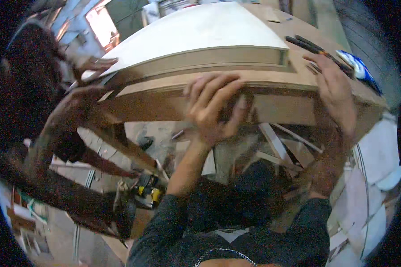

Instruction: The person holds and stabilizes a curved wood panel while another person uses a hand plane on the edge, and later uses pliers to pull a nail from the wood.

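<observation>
A large white-topped panel [196,29] with a bare wooden edge frame lies on a wooden workbench [165,91]. My left hand [214,104] rests over the bench's front edge, its fingers bent loosely over the top and the thumb apart, holding nothing. My right hand [334,91] is at the right end of the bench top, fingers stretched forward beside the panel's corner. It is slightly blurred, and a thin dark thing shows near its fingertips. Just beyond it lies a long tool with black handles [318,51]. Beside that is a blue and white packet [361,69].
A co-worker [31,89] stands at the left, one hand [98,66] by the panel's left end. A yellow and black power tool [149,191] is low at the left. Wood offcuts [276,142] lie beneath the bench. Pale sheet pieces [365,191] lie at the right.
</observation>
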Motion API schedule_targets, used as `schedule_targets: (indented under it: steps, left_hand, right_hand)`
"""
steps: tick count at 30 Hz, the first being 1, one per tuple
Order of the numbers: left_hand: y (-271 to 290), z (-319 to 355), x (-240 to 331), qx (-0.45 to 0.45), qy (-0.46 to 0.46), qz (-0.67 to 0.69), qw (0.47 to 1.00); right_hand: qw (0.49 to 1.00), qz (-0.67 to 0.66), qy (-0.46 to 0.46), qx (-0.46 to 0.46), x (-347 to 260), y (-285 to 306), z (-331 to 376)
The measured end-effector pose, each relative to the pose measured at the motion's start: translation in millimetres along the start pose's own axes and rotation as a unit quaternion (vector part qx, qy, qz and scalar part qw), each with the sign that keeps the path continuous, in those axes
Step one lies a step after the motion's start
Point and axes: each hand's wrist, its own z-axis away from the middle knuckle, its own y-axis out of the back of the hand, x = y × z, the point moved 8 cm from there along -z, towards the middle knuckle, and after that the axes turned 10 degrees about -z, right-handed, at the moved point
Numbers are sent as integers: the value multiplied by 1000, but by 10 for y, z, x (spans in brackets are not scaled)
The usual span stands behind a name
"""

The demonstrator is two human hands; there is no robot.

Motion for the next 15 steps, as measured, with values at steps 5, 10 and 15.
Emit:
schedule_targets:
  steps: [5,10,15]
  left_hand:
    - [-17,57,-52,37,10,16,999]
    - [-23,105,-91,51,11,23,998]
    - [-37,99,-105,50,10,27,998]
  right_hand:
    - [999,-2,-48,-5,75,-16,-5]
    - [1000,-4,-27,-16,-4,-30,-22]
    - [996,-61,-66,-5,59,-23,-3]
